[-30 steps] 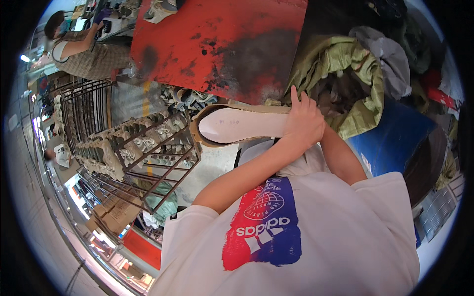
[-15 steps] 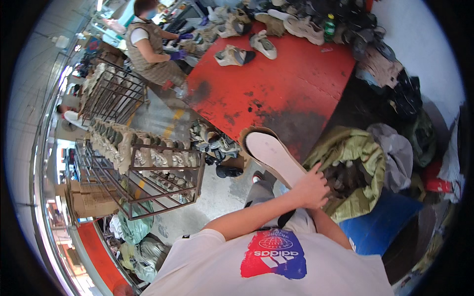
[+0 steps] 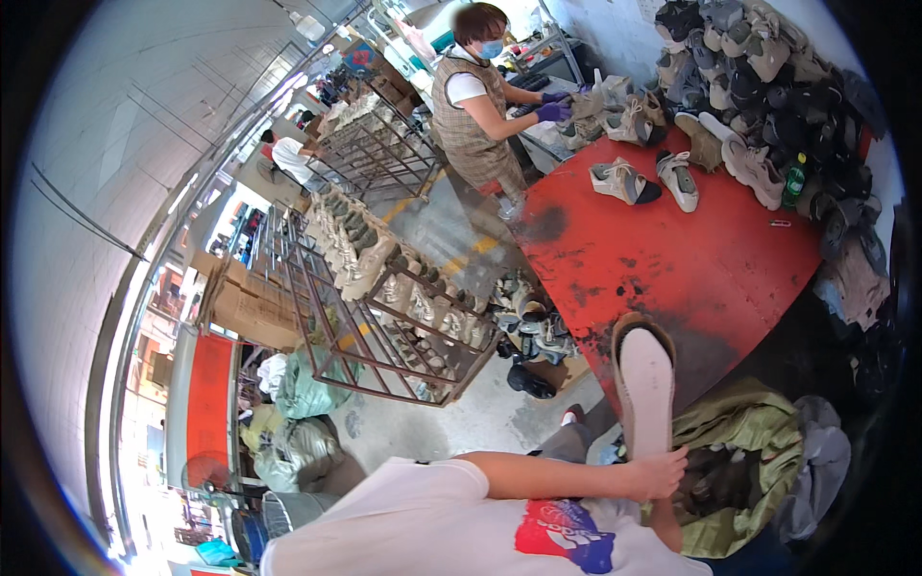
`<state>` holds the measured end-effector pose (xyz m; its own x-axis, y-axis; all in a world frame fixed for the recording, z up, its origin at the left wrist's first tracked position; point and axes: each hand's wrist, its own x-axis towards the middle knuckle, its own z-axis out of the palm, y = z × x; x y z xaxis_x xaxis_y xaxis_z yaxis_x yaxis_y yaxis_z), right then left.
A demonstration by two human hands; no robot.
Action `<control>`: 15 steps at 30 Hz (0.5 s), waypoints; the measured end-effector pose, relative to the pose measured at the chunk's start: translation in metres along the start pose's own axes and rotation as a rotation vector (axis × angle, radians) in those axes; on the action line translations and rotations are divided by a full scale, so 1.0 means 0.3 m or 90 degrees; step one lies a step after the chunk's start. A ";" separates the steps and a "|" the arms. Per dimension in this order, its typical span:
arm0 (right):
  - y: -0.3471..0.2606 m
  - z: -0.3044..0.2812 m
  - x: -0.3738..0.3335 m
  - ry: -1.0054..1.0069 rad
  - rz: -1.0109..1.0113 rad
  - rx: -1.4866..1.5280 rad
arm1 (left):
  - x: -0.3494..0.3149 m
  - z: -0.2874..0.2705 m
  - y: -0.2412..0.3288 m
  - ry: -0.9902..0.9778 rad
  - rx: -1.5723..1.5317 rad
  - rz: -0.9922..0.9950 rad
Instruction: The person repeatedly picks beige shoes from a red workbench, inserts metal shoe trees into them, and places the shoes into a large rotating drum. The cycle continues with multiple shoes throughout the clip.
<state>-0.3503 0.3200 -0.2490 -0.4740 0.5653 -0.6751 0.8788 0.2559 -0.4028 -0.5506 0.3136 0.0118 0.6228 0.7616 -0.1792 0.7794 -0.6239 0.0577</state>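
Note:
A pale insole [image 3: 645,389] lies lengthwise in a tan shoe piece [image 3: 621,336], whose dark-lined rim shows round the far end. The piece stands out away from my body, above the near corner of the red table. My left hand [image 3: 659,472] is closed at the insole's near end, fingers curled over toward the right. Below it, my right forearm [image 3: 665,523] rises from the lower edge. The right hand itself is hidden behind the left, so its grip does not show. An olive sack [image 3: 783,432] with dark pieces inside opens just right of my hands.
The red table [image 3: 672,250] carries several shoes [image 3: 677,180] and a green bottle [image 3: 794,179]. Shoes pile up [image 3: 759,77] by the wall. A metal shoe rack [image 3: 403,384] stands left. A co-worker [image 3: 485,115] in purple gloves handles shoes beyond the table.
The view has swung left and up, so the surroundings sit farther right and lower. The shoe piece now points more straight away from me. My left hand stays at its near end.

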 end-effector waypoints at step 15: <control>-0.182 -0.656 0.489 -0.155 0.087 0.304 | -0.159 -0.129 -0.378 0.517 -0.129 -0.311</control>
<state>-0.4571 0.5434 -0.2043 -0.4063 0.3568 -0.8412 0.8374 -0.2230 -0.4990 -0.6661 0.3546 0.0518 0.0254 0.8654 0.5005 0.9143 -0.2225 0.3384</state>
